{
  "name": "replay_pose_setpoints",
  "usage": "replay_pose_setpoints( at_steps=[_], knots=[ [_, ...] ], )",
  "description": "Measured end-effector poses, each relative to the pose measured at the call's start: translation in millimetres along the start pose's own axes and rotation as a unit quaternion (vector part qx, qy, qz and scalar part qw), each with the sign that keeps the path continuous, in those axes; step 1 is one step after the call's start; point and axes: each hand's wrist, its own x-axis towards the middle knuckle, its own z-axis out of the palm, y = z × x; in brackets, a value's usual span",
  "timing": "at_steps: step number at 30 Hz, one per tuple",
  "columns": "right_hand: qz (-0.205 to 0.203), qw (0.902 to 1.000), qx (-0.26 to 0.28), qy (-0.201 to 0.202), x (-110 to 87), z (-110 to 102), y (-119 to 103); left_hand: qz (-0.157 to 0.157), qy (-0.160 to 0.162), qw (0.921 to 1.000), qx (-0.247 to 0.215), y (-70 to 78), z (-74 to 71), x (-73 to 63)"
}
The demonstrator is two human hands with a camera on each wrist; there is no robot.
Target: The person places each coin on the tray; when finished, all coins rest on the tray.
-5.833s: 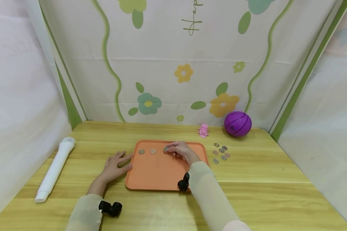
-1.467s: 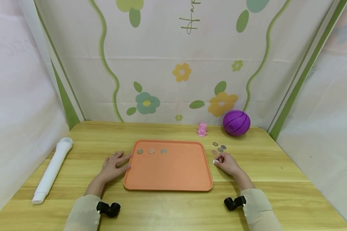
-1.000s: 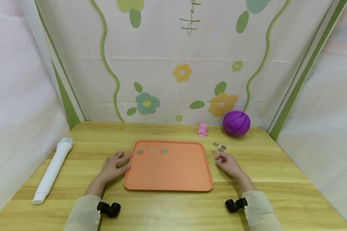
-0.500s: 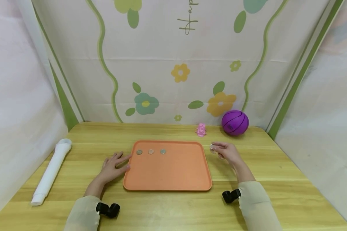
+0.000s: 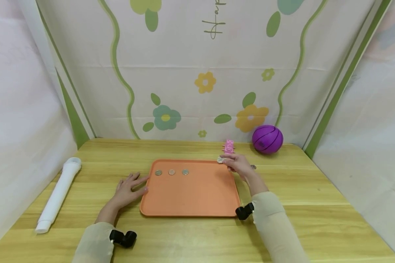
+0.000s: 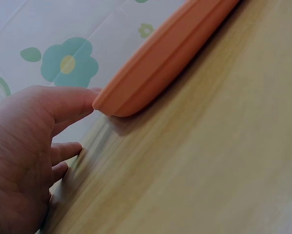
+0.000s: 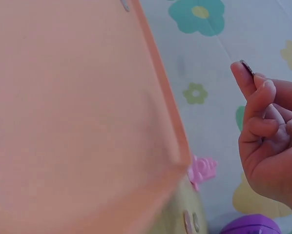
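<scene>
An orange tray (image 5: 191, 197) lies on the wooden table. Three coins sit in a row near its far left side: a silver one (image 5: 158, 172), a copper-toned one (image 5: 172, 172) and another silver one (image 5: 185, 172). Between thumb and fingertips, my right hand (image 5: 238, 166) pinches a silver coin (image 5: 220, 160), raised over the tray's far right corner; the right wrist view shows this coin (image 7: 246, 68) edge-on. My left hand (image 5: 129, 191) stays spread at the tray's left side, its fingertips touching the rim, as the left wrist view of the tray (image 6: 146, 68) confirms.
Loose coins lie right of the tray, mostly hidden behind my right hand; one coin (image 5: 253, 167) shows. Behind them are a pink plastic toy (image 5: 229, 146) and a purple ball (image 5: 267, 139). A white tube (image 5: 57, 197) lies at far left. Fabric walls surround the table.
Earlier my right hand set the third coin on the tray, then reached to the loose coins at right. It picked one up and has carried it left over the tray. The left hand keeps its place.
</scene>
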Motion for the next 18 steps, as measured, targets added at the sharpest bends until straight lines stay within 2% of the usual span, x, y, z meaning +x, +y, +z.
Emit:
replay_pose_setpoints(
  at_steps=[5, 11, 18],
  knots=[
    [0.014, 0.9995, 0.013, -0.026, 14.1, 20.7, 4.0, -0.001, 0.0, 1.0, 0.002, 0.8, 0.2, 0.2],
    [0.059, 0.9978, 0.0, -0.03, 27.7, 40.8, 11.6, -0.001, 0.001, 1.0, 0.004, 1.2, -0.1, -0.3],
    [0.103, 0.9934, -0.012, -0.048, 34.6, 55.9, 21.5, -0.001, 0.0, 1.0, 0.001, 0.2, 0.0, -0.3]
  ],
)
